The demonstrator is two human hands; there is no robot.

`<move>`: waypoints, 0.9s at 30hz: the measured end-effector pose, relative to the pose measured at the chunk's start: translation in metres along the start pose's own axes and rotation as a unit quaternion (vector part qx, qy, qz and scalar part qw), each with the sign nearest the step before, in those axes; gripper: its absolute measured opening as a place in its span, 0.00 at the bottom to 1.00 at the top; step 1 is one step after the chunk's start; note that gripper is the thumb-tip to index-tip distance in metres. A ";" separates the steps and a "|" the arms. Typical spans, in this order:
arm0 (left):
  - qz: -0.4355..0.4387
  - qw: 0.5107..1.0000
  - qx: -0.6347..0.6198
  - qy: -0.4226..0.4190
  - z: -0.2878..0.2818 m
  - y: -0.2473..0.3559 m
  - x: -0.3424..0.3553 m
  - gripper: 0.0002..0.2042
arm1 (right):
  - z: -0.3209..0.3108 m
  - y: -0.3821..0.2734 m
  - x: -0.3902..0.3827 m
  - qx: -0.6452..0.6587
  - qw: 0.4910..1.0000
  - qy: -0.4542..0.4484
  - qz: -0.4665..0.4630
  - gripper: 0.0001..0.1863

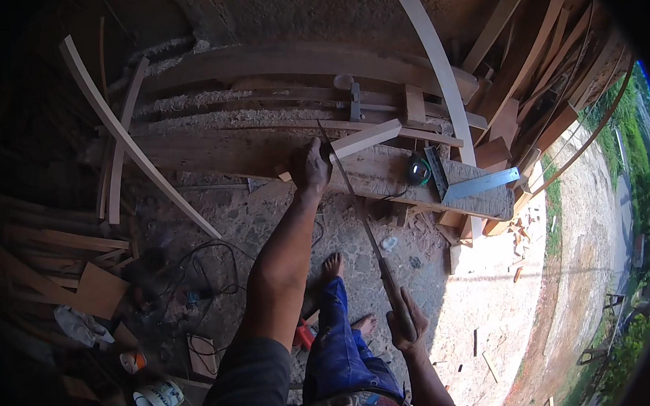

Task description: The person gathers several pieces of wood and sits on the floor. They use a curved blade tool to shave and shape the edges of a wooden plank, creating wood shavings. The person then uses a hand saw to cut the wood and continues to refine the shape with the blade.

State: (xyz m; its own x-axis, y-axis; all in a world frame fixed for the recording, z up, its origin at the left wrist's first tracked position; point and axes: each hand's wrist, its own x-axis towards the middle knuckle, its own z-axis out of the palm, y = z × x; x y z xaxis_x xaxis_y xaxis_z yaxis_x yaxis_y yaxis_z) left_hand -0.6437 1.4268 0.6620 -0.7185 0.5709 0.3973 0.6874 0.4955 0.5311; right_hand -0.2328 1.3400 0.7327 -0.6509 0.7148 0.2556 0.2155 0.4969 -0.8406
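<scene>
My left hand (313, 167) is closed on the left end of a short, pale wooden piece (369, 137) at the workbench (241, 148). My right hand (408, 320) grips the handle of a handsaw (367, 230), low on the right. The long, narrow blade slants up to that left end, beside my left fingers; whether it is in the wood, I cannot tell. Right of the piece lie a dark green tape measure (417, 170) and a metal square (478, 184). A metal clamp or tool (354, 102) stands behind.
Long curved strips (435, 65) lean at both sides of the bench. Stacked boards (538, 59) crowd the right, offcuts (101, 288) the left. Cables (211, 282), a red tool (302, 335) and buckets (155, 399) are on the rough floor near my bare feet. A sunlit strip (507, 311) runs outside.
</scene>
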 end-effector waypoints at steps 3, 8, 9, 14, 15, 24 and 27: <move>-0.029 0.999 -0.014 -0.044 0.000 0.004 0.004 0.08 | 0.036 0.014 0.066 0.006 1.000 -0.008 0.010 0.29; 0.002 0.999 0.029 -0.024 0.000 0.008 0.006 0.06 | 0.076 0.030 0.133 -0.002 0.998 0.010 -0.057 0.29; -0.006 0.997 0.036 -0.067 0.001 0.006 0.004 0.06 | 0.069 0.028 0.115 0.019 1.000 0.002 -0.024 0.29; -0.018 0.999 0.040 -0.014 0.011 -0.001 -0.001 0.05 | -0.001 0.016 -0.005 -0.092 0.995 -0.023 -0.040 0.32; -0.026 0.999 0.043 -0.019 0.012 -0.001 -0.003 0.05 | -0.007 0.012 -0.017 -0.086 0.995 -0.015 -0.047 0.33; -0.017 0.997 0.070 -0.030 -0.003 0.014 0.000 0.09 | 0.083 0.039 0.138 -0.014 0.998 0.010 -0.061 0.29; -0.052 0.997 0.033 -0.040 -0.002 0.013 0.000 0.07 | 0.053 0.036 0.071 -0.038 0.999 -0.012 -0.014 0.31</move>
State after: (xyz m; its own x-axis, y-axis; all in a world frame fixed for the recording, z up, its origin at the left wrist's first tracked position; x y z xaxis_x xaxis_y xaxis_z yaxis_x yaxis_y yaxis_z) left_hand -0.6352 1.4319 0.6700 -0.7772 0.5636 0.2799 0.6172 0.5957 0.5141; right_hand -0.3095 1.3831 0.6951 -0.6751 0.6884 0.2652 0.2516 0.5528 -0.7944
